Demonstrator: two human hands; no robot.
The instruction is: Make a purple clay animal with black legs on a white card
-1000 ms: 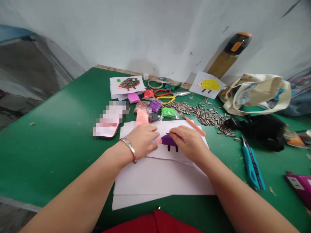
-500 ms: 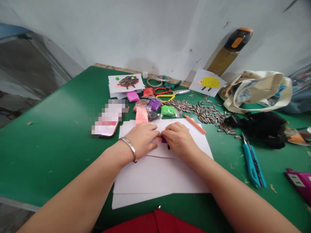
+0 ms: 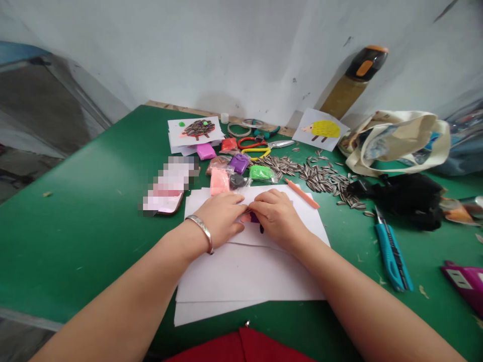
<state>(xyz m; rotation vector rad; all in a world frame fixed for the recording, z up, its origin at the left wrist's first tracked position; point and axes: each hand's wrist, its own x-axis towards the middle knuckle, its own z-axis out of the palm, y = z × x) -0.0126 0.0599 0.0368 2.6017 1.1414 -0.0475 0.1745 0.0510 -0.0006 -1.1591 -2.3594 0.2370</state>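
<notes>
Left hand (image 3: 220,219): fingers loosely spread, paper (image 3: 249,238) beneath, left of figure (image 3: 254,218) | right hand (image 3: 278,219): fingers curled over figure, grip hidden, cannot tell | light, even pressure probably best

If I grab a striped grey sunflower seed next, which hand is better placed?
The right hand, probably: it is nearer the striped grey seeds, while the left hand rests farther left on the white paper.

One head-worn camera faces forward and down, near the table (image 3: 90,201)
</notes>
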